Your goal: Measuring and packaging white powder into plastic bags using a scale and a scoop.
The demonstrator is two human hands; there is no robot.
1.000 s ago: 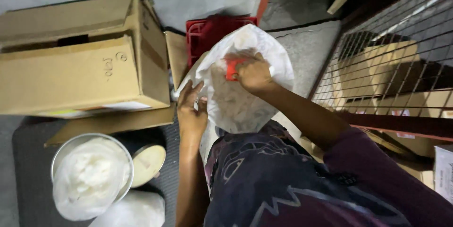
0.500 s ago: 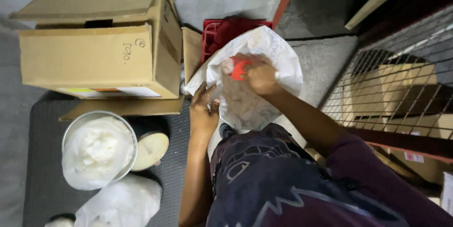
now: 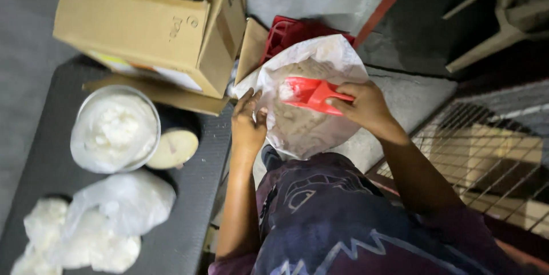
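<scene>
A big white plastic bag (image 3: 337, 58) of pale powder stands open in front of me. My right hand (image 3: 363, 105) grips the handle of a red plastic scoop (image 3: 306, 95), whose blade holds a little powder above the bag's mouth. My left hand (image 3: 249, 126) pinches the bag's near left rim and holds it open. A round metal bowl (image 3: 114, 129) lined with plastic and filled with white powder sits on the dark mat to my left.
A large cardboard box (image 3: 143, 20) stands beyond the bowl. A red crate (image 3: 283, 32) is behind the bag. Tied clear bags of white powder (image 3: 108, 218) lie at lower left. A small round lid (image 3: 174, 148) rests beside the bowl. A wire grate (image 3: 492, 155) is on the right.
The scoop has come up out of the bag with powder on it. The view has shifted, so the bowl and the filled bags show more fully at left.
</scene>
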